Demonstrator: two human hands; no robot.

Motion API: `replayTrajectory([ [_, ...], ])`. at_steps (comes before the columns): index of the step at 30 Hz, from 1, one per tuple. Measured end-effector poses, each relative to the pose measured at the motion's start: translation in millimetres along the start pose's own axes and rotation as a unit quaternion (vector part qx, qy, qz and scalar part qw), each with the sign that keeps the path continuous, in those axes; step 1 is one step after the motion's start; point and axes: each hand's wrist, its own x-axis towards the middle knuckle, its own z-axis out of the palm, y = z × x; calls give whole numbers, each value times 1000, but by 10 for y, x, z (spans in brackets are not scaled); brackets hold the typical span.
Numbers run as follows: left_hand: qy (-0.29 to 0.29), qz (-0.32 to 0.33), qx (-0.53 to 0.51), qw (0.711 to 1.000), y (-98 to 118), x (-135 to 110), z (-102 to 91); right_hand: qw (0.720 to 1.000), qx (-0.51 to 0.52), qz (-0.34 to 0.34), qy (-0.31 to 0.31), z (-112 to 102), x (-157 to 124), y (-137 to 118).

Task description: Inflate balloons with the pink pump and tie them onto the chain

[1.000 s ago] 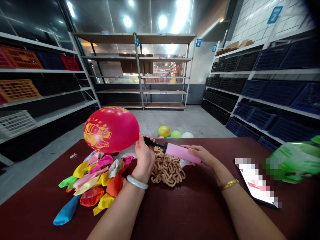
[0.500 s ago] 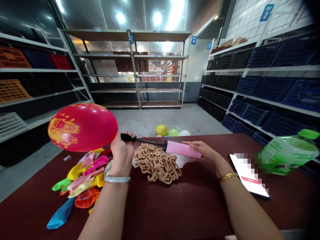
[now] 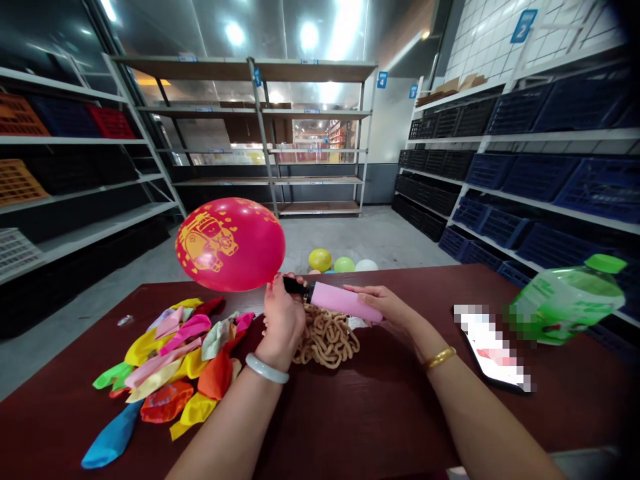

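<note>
A red balloon (image 3: 230, 245) with yellow printing, blown up, sticks out to the left beyond my left hand (image 3: 284, 312). That hand is closed around the black end of a pink hand pump (image 3: 341, 298), where the balloon's neck meets it; the neck itself is mostly covered by my fingers. My right hand (image 3: 390, 308) wraps the far end of the pink barrel. Barrel and black end are close together, with no rod showing between them. Below the pump lies a heap of tan, cord-like strands (image 3: 330, 343). Limp, colourful balloons (image 3: 167, 400) are spread left of my left forearm.
On the dark red table (image 3: 360, 413), a phone (image 3: 493, 350) and a green-capped bottle (image 3: 570, 300) stand to the right. Several inflated balloons (image 3: 320, 260) lie beyond the far edge. Shelves with blue crates (image 3: 530, 180) line the right side.
My left hand has moved right with the balloon, towards my right hand. The black rod that showed between the pump's two parts has slid in. More limp balloons are uncovered.
</note>
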Motion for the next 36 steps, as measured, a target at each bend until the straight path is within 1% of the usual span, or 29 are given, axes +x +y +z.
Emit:
replayTrajectory([
  [2, 4, 5, 5, 1000, 144, 89, -16, 1000, -1, 3, 1, -72, -31, -26],
  [7, 31, 35, 4, 999, 586, 379, -86, 1000, -11, 9, 20, -338, -150, -112],
  [9, 35, 50, 6, 998, 680, 436, -97, 1000, -11, 10, 25, -412, -183, -129],
  [10, 34, 57, 7, 998, 691, 442, -95, 999, -12, 12, 30, -435, -193, -132],
  [11, 31, 63, 7, 998, 677, 431, -87, 999, -12, 15, 36, -448, -199, -132],
  [13, 23, 66, 0, 998, 576, 365, -60, 999, -6, 19, 48, -450, -196, -121],
  [16, 12, 45, -15, 999, 297, 193, -15, 999, 6, 13, 49, -391, -157, -93],
  [18, -3, 25, -14, 1000, 92, 70, 3, 999, 2, 6, 40, -312, -115, -73],
  [20, 1, 7, -13, 1000, -73, -26, 9, 999, -6, 1, 32, -218, -73, -57],
  [22, 15, -1, -16, 1000, -167, -75, 8, 999, -10, 0, 31, -137, -44, -45],
  [24, 20, -9, -18, 1000, -177, -71, 1, 999, -9, 6, 36, -101, -35, -39],
  [27, 12, -16, -19, 1000, -50, 28, -21, 999, -12, 22, 34, -163, -61, -43],
  [30, 22, -12, -30, 999, 191, 196, -63, 998, -26, 41, 38, -322, -126, -59],
  [33, 21, 1, -37, 999, 443, 352, -111, 997, -37, 54, 49, -467, -200, -80],
  [36, 14, 27, -37, 999, 577, 426, -141, 996, -35, 58, 62, -514, -238, -98],
])
